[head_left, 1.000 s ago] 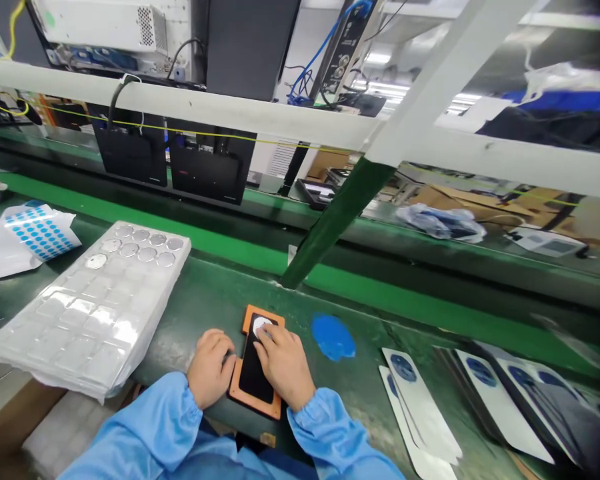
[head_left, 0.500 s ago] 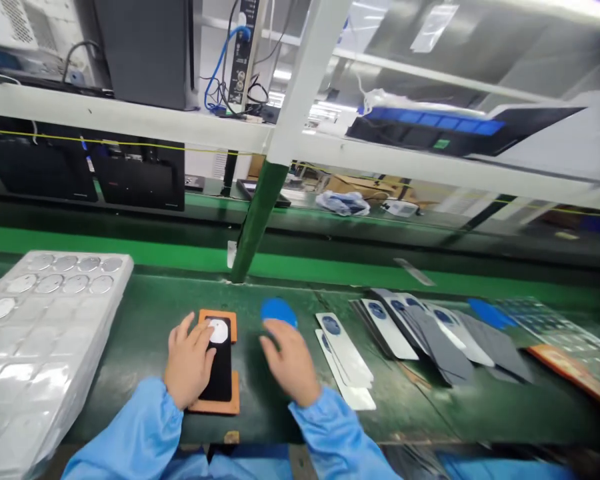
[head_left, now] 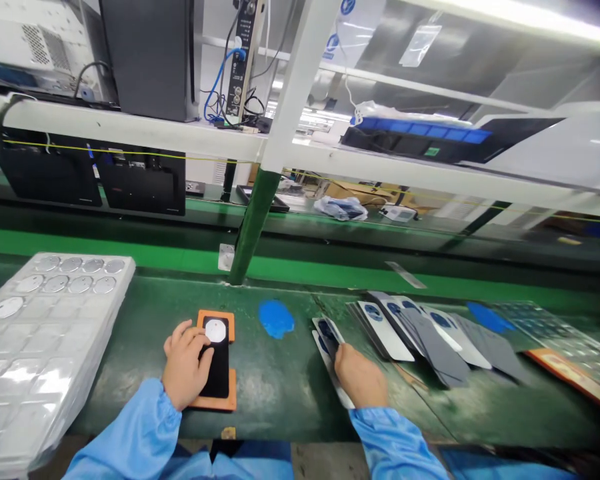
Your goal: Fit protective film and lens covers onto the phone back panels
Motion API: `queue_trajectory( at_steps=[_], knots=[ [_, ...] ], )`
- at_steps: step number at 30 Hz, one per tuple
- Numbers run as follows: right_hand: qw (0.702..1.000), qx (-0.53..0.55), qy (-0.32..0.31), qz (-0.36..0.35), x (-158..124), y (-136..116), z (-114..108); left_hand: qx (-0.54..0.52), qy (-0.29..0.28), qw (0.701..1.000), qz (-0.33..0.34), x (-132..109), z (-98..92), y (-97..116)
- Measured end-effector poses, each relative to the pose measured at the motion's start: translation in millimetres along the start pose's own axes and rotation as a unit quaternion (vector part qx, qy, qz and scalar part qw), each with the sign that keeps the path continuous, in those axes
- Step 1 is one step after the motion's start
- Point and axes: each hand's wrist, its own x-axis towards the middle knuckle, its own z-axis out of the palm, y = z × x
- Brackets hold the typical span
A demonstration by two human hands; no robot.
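Note:
My left hand [head_left: 186,363] rests over the left edge of a black phone-shaped panel [head_left: 217,373], its fingers apart and bent. The fingertips lie beside a white round piece [head_left: 215,331] at the panel's top. An orange fixture [head_left: 225,399] frames the panel on the table. Out to the right, my right hand [head_left: 363,377] is closed on a phone back cover [head_left: 330,333] with a dark round camera area. The cover is tilted and partly hidden by the fingers. Another white back cover [head_left: 325,360] lies beneath it.
A clear plastic tray [head_left: 45,347] with round pieces in its far rows stands at left. Fanned back covers [head_left: 387,330] and grey sheets [head_left: 440,347] lie at right. A blue patch [head_left: 276,319] is on the table. A green post [head_left: 254,227] rises behind.
My right hand has moved right from the blue patch to the small stack of back covers and closed on one. My left hand stays on the black panel.

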Motion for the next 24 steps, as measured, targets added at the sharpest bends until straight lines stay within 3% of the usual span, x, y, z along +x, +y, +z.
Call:
queue_trajectory(
  at_steps=[3, 6, 9, 12, 14, 16, 20, 22, 24],
  knots=[
    [0.999, -0.032, 0.031, 0.03, 3.4, 0.2, -25.4, -0.112, 0.002, 0.993, -0.038, -0.1, -10.7, 13.5],
    [0.995, -0.028, 0.094, 0.011, -9.5, -30.6, -55.4, -0.277, -0.046, 0.952, -0.121, -1.8, -9.1, 37.5],
    [0.982, 0.032, 0.131, -0.135, -47.3, -100.7, -82.5, -0.46, -0.079, 0.866, -0.182, -1.4, 3.9, 62.1],
    [0.926, 0.173, 0.117, -0.314, -92.2, -171.3, -106.5, -0.553, -0.086, 0.798, -0.221, 2.7, 8.5, 67.6],
    [0.879, 0.285, 0.081, -0.374, -108.5, -198.9, -119.6, -0.556, -0.078, 0.789, -0.251, 2.1, -1.2, 60.0],
    [0.841, 0.369, 0.043, -0.393, -108.5, -210.1, -128.1, -0.567, -0.069, 0.777, -0.266, -3.9, -18.4, 49.8],
    [0.805, 0.421, -0.007, -0.418, -84.0, -216.7, -131.7, -0.634, -0.089, 0.724, -0.257, -21.3, -52.8, 36.8],
    [0.801, 0.418, -0.027, -0.426, -76.2, -223.4, -131.8, -0.621, -0.09, 0.734, -0.26, -25.7, -64.9, 36.3],
    [0.809, 0.414, -0.038, -0.416, -77.7, -228.3, -135.3, -0.575, -0.103, 0.772, -0.251, -29.0, -73.6, 41.1]
  ],
)
